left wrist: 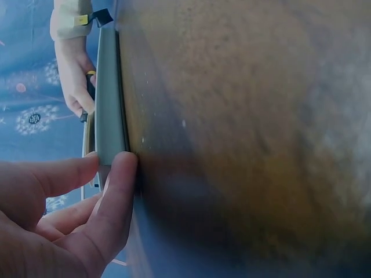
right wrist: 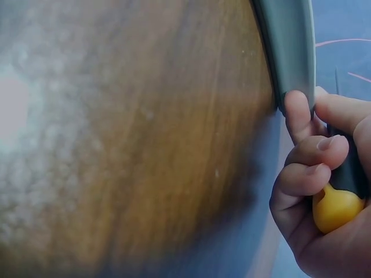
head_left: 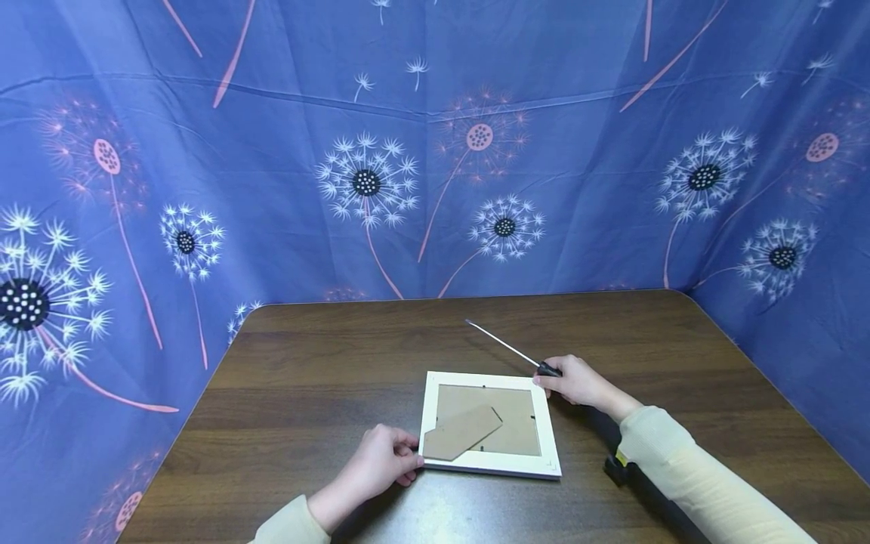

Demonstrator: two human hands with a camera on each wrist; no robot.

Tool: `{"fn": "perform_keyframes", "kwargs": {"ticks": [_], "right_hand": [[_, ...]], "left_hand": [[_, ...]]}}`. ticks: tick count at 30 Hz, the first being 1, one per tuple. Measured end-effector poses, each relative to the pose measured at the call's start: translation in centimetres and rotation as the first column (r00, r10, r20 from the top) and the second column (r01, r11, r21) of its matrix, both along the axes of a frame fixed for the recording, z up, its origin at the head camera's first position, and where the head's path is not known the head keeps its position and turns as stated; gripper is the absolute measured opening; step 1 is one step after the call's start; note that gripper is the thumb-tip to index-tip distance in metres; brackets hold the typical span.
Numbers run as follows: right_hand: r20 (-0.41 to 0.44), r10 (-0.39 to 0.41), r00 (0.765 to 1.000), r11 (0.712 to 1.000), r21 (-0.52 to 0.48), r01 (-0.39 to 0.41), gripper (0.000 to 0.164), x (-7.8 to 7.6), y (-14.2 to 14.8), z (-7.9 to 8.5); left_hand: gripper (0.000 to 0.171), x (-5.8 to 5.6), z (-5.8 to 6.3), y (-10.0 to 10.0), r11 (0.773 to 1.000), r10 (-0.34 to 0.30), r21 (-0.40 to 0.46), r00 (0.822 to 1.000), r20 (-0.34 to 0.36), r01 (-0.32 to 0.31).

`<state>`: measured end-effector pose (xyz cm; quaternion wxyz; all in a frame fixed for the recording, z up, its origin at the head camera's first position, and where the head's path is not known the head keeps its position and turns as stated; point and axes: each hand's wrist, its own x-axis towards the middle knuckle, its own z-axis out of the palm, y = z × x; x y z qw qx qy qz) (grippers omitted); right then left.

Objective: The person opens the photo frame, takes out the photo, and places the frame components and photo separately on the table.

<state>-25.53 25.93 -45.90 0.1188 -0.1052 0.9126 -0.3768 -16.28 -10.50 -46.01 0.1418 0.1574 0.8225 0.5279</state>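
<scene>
A white picture frame (head_left: pixel 516 464) lies back side up, its brown backing board (head_left: pixel 519 415) and slanted stand flap (head_left: pixel 462 433) showing. My left hand (head_left: pixel 377 462) pinches the frame's near left corner between thumb and fingers; the left wrist view shows the thumb on one face and a finger under the other. At the far right corner, my right hand (head_left: pixel 578 380) holds that corner with thumb and index finger. Its other fingers curl round the black-and-yellow handle of a screwdriver (right wrist: pixel 337 207), whose long thin shaft (head_left: pixel 503 344) points up and left beyond the frame.
The brown wooden table (head_left: pixel 306 378) stretches out around the frame. Behind and beside it hangs a blue cloth (head_left: pixel 272 174) printed with dandelions. A small black-and-yellow object (head_left: pixel 617 470) shows beside the right sleeve.
</scene>
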Motion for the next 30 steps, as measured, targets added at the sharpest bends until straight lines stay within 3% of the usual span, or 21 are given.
{"fn": "perform_keyframes", "kwargs": {"ticks": [11, 20, 30], "right_hand": [[-0.013, 0.006, 1.000, 1.000, -0.020, -0.006, 0.018, 0.5, 0.2, -0.1], [-0.019, 0.013, 1.000, 0.999, -0.052, -0.014, 0.018, 0.9, 0.2, -0.2], [-0.024, -0.018, 1.000, 0.999, -0.050, 0.017, 0.025, 1.6, 0.5, -0.7]], "left_hand": [[0.021, -0.7, 0.0, -0.1, 0.999, 0.017, -0.027, 1.000, -0.016, -0.018], [0.023, -0.8, 0.1, -0.2, 0.999, 0.036, 0.040, 0.999, 0.021, -0.037], [0.020, -1.2, 0.2, -0.2, 0.997, 0.055, 0.055, 0.998, 0.027, -0.056]]}}
